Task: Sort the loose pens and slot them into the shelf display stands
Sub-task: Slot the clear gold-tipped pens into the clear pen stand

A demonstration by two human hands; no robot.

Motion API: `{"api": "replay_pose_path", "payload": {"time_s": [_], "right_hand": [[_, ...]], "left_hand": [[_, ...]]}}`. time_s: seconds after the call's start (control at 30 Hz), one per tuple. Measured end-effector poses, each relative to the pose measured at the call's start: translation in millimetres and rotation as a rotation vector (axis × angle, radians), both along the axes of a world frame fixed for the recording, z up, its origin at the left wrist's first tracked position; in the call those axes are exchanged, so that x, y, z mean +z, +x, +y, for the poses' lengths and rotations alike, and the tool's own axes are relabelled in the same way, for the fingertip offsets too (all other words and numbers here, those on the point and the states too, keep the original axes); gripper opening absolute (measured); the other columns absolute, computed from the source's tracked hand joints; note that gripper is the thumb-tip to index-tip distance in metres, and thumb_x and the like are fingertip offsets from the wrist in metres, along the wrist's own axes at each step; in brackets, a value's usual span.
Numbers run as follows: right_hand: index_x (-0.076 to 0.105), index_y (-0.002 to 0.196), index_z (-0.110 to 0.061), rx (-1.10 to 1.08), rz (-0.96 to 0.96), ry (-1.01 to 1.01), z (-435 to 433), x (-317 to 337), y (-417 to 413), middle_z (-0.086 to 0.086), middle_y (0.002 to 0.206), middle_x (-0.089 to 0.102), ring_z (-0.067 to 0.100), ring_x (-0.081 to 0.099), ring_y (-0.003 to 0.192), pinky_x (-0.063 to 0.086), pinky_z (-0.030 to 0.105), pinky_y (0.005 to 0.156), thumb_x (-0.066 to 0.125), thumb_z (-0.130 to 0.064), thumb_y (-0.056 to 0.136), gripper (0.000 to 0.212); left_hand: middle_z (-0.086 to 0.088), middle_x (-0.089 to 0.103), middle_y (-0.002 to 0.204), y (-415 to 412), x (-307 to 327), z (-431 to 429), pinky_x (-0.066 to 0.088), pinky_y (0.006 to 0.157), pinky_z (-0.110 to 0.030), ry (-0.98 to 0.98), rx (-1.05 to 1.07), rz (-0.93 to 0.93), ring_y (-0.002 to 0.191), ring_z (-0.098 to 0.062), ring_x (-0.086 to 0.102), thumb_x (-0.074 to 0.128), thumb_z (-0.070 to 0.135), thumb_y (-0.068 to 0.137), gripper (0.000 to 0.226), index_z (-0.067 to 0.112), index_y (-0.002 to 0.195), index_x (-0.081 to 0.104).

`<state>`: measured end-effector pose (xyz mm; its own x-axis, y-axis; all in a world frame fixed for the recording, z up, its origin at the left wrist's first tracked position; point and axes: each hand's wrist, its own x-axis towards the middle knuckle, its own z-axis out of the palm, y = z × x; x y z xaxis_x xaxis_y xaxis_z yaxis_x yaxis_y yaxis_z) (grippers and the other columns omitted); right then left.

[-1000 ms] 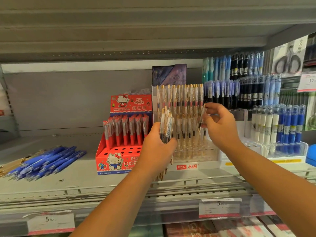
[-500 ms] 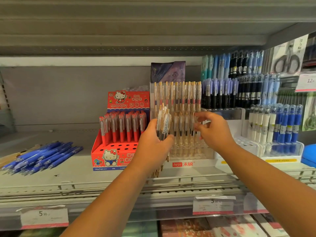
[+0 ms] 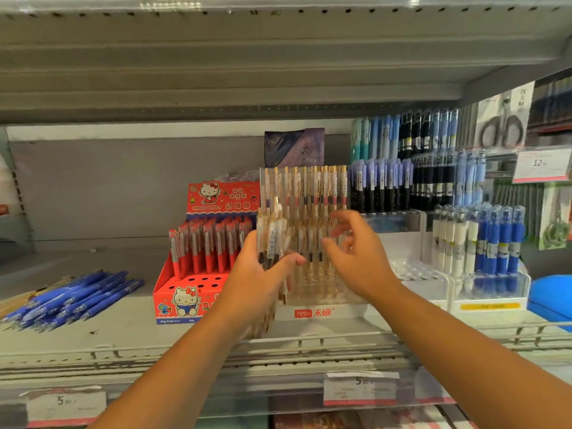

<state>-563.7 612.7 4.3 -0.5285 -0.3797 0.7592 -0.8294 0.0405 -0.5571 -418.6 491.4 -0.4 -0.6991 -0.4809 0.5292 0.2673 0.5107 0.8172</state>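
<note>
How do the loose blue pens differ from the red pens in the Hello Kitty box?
The blue pens lie flat in a heap on the shelf; the red pens stand upright. The blue pens have no stand; the red pens sit in a box with holes. Both share one shelf.

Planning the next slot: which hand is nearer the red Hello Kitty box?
Left. The left hand, gripping a bundle of clear pens, sits at the right edge of the red Hello Kitty box; the right hand is farther right, before the clear stand.
</note>
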Motion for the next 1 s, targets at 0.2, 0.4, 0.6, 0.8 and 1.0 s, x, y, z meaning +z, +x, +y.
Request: {"api": "replay_pose_path", "payload": {"time_s": [0.2, 0.4, 0.6, 0.8, 1.0], "right_hand": [[0.066, 0.122, -0.025, 0.565, -0.326, 0.012, -1.1, 6.3, 17.3, -0.009, 0.091, 0.071, -0.006, 0.061, 0.065, 0.047, 0.01, 0.055, 0.067, -0.013, 0.091, 0.033], [0.073, 0.099, -0.017, 0.571, -0.516, -0.111, -3.0, 11.4, 10.3, -0.006, 0.076, 0.069, 0.001, 0.059, 0.06, 0.045, 0.014, 0.051, 0.067, -0.007, 0.09, 0.014], [0.067, 0.1, -0.016, 0.6, -0.548, -0.072, 1.9, 9.1, 2.7, -0.011, 0.073, 0.071, -0.001, 0.063, 0.065, 0.048, 0.016, 0.061, 0.06, -0.009, 0.095, 0.011], [0.053, 0.11, -0.002, 0.775, -0.66, -0.145, 12.1, 14.3, -5.1, 0.006, 0.106, 0.075, 0.025, 0.073, 0.095, 0.059, 0.03, 0.075, 0.051, -0.009, 0.1, 0.012], [0.054, 0.115, -0.011, 0.594, -0.647, -0.331, 26.5, 25.7, -31.2, 0.008, 0.097, 0.076, 0.027, 0.074, 0.085, 0.059, 0.031, 0.065, 0.063, -0.009, 0.092, 0.024]], "left_hand": [[0.027, 0.069, 0.102, -8.2, 2.8, 1.6, 0.049, 0.067, -0.006, 0.032, 0.008, 0.01, 0.093, 0.008, 0.064, 0.068, 0.026, 0.089, 0.033, 0.044, 0.114, 0.058], [0.024, 0.071, 0.098, -26.2, 7.0, 22.3, 0.05, 0.065, -0.008, 0.077, 0.021, 0.08, 0.089, 0.003, 0.067, 0.065, 0.021, 0.093, 0.023, 0.036, 0.11, 0.063], [0.016, 0.073, 0.101, -38.3, 4.8, 29.9, 0.058, 0.078, -0.03, 0.097, 0.053, 0.097, 0.093, -0.004, 0.069, 0.064, 0.023, 0.093, 0.024, 0.037, 0.112, 0.064], [0.016, 0.074, 0.092, -44.1, 5.5, 32.9, 0.052, 0.072, -0.026, 0.203, 0.157, 0.179, 0.085, -0.002, 0.069, 0.065, 0.02, 0.089, 0.022, 0.029, 0.11, 0.065], [0.007, 0.067, 0.063, -43.2, 7.9, 34.1, 0.054, 0.046, -0.026, 0.355, 0.155, 0.252, 0.054, -0.019, 0.067, 0.056, 0.011, 0.096, 0.015, 0.023, 0.105, 0.059]]}}
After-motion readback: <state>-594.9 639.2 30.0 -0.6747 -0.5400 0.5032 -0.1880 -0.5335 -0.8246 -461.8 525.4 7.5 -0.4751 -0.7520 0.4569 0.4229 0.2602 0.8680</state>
